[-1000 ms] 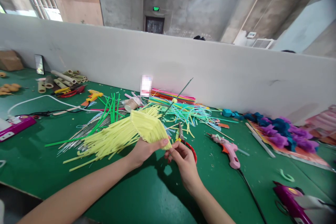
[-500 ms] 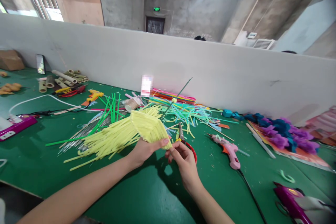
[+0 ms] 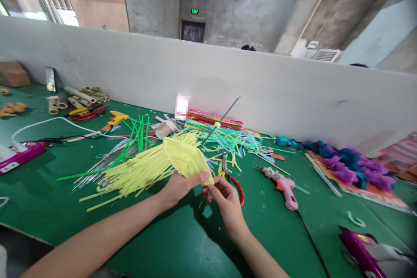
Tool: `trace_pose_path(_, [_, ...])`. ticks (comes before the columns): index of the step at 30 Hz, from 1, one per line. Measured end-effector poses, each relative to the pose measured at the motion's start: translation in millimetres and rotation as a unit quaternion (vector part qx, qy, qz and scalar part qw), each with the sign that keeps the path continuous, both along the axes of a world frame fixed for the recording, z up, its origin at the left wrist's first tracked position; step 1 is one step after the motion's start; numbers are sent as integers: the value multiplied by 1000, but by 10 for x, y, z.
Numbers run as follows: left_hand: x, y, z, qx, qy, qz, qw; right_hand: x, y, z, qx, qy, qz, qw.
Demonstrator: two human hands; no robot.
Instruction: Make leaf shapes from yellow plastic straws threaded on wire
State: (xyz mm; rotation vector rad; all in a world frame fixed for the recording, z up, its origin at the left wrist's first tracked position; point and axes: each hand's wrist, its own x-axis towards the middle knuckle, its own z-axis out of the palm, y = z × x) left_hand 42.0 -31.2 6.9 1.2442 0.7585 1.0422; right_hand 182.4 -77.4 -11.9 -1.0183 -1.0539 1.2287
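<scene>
Pale yellow panel (image 3: 185, 155), closely lined

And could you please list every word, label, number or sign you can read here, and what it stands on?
"EXIT", apparently, on the green sign; the characters above it are too small to read.
Pale writing on the back wall: too blurred to read.
Bright screen by the white partition: pixelated, unreadable.

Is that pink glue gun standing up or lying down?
Lying down: the pink plastic glue gun is stretched out along the green tabletop.
</scene>
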Motion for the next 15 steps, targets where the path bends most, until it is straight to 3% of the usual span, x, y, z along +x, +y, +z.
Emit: trace_pose_path(15, [-6, 4, -4, 1, 13, 1, 1000, 30, -1, -28, 2, 3, 2, 1000])
